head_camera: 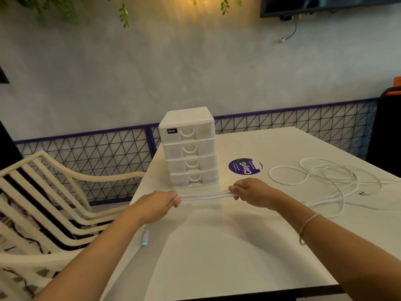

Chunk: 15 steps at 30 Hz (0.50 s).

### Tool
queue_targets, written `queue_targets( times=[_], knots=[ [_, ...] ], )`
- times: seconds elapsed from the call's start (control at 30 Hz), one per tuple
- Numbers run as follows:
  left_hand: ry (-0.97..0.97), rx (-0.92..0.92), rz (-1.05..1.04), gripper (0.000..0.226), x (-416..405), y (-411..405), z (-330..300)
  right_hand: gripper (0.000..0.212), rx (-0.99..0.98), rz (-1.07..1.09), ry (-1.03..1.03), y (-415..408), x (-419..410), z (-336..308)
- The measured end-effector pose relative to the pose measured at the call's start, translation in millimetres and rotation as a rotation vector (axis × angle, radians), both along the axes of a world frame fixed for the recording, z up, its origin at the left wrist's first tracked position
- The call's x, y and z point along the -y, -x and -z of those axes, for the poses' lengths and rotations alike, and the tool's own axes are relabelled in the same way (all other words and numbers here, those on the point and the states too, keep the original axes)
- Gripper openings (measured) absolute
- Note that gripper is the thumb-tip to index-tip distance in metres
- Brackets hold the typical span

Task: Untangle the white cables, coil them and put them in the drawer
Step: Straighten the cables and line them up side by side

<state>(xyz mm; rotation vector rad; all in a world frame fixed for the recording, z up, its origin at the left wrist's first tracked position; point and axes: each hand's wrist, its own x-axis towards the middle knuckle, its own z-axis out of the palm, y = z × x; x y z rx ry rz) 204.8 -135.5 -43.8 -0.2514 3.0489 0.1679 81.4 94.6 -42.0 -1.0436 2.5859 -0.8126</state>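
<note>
My left hand and my right hand each grip one end of a flattened bundle of white cable loops, stretched taut between them just above the table. A USB plug of this cable hangs below my left wrist. More white cable lies in loose tangled loops on the table to the right, and a strand runs from it toward my right hand. A white four-drawer box stands behind my hands with all its drawers closed.
The white table ends on the left near the drawer box. A cream slatted chair stands to the left. A round purple sticker lies by the box. A black wire fence runs behind.
</note>
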Motion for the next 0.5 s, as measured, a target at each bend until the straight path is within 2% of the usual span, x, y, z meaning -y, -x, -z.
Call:
queue_targets(
  times=[0.1, 0.2, 0.33, 0.43, 0.5],
  knots=[
    [0.093, 0.029, -0.04, 0.024, 14, -2, 0, 0.029, -0.034, -0.032, -0.054, -2, 7, 2],
    [0.266, 0.097, -0.08, 0.018, 30, -5, 7, 0.031, -0.032, -0.034, -0.064, -5, 10, 8],
    [0.336, 0.127, -0.174, 0.024, 44, -11, 19, 0.034, -0.051, -0.063, -0.095, -15, 23, 25],
    [0.566, 0.114, -0.165, 0.03, 46, -10, 25, 0.029, -0.064, -0.059, -0.093, -21, 36, 34],
    [0.664, 0.164, -0.254, 0.036, 43, -9, 27, 0.029, -0.085, -0.065, -0.103, -24, 43, 38]
  ],
)
